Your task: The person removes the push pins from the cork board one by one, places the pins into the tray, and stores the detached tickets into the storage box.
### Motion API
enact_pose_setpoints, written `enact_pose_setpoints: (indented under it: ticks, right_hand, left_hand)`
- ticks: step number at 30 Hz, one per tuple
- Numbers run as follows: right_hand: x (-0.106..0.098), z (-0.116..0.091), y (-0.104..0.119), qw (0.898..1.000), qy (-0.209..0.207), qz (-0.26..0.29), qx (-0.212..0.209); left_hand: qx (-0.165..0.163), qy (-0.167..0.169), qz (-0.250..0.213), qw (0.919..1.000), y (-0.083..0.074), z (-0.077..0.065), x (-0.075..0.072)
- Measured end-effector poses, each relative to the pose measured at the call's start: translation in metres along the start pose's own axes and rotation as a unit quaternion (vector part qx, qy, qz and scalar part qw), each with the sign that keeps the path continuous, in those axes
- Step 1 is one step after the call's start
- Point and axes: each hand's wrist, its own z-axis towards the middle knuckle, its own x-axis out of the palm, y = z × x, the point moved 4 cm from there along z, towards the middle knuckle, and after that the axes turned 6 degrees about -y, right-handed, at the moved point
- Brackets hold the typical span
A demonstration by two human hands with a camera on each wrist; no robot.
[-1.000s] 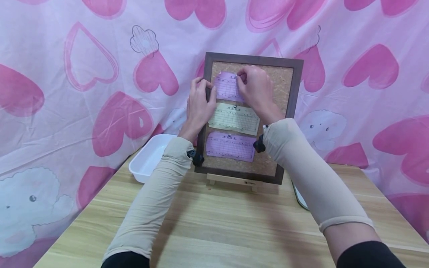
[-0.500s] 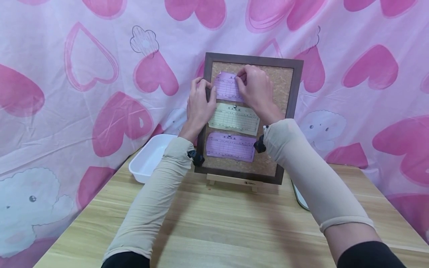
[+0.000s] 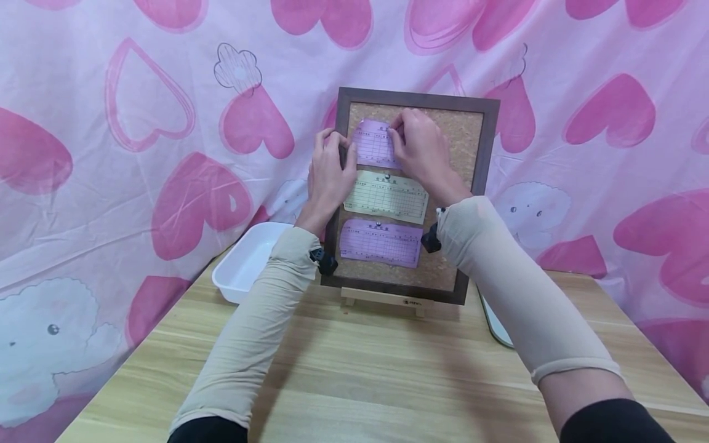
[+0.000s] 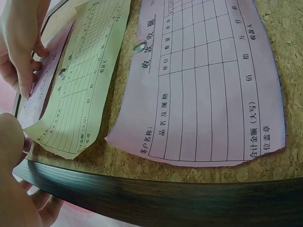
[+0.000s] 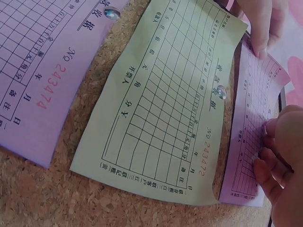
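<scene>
Three paper receipts hang in a column on a framed cork board (image 3: 468, 141): an upper purple receipt (image 3: 375, 144), a yellow-green receipt (image 3: 386, 198) and a lower purple receipt (image 3: 380, 243). Round silver thumbtacks show at the top middle of the lower two. My left hand (image 3: 331, 169) grips the frame's left edge, thumb in front beside the upper receipt, fingers behind. With curled fingertips, my right hand (image 3: 423, 144) pinches a small shiny thing at the upper receipt's top middle, covering that receipt's right part. Whether it is a thumbtack I cannot tell.
The board leans on a small wooden easel (image 3: 388, 298) on a wooden table (image 3: 365, 381). To the left stands a white plastic tub (image 3: 238, 271). A pale, dark-rimmed flat object (image 3: 496, 323) lies partly under my right forearm. A pink heart-print curtain (image 3: 205, 209) hangs behind.
Almost nothing differs. Both hands keep their places at the upper receipt and the frame; the view has shifted very slightly.
</scene>
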Motion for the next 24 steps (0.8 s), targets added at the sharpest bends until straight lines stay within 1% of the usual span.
enact_pose_setpoints:
  ticks: [6,10,17,24]
  right_hand:
    - [-0.001,-0.001,0.000,1.000,0.017,0.009,-0.012]
    - [-0.003,-0.002,-0.002,0.999,0.028,0.020,-0.010]
    - [-0.007,-0.006,-0.007,0.999,0.035,0.033,-0.014]
    - [-0.011,-0.012,-0.015,0.998,0.046,0.050,-0.006]
  left_hand:
    - [-0.006,-0.004,0.006,1.0000,0.000,0.000,0.001]
    - [-0.007,-0.009,0.007,0.9999,0.000,0.000,0.002]
    - [0.004,-0.025,0.003,0.9997,0.000,0.001,0.003]
    - [0.005,-0.033,-0.005,0.9994,0.000,0.000,0.001]
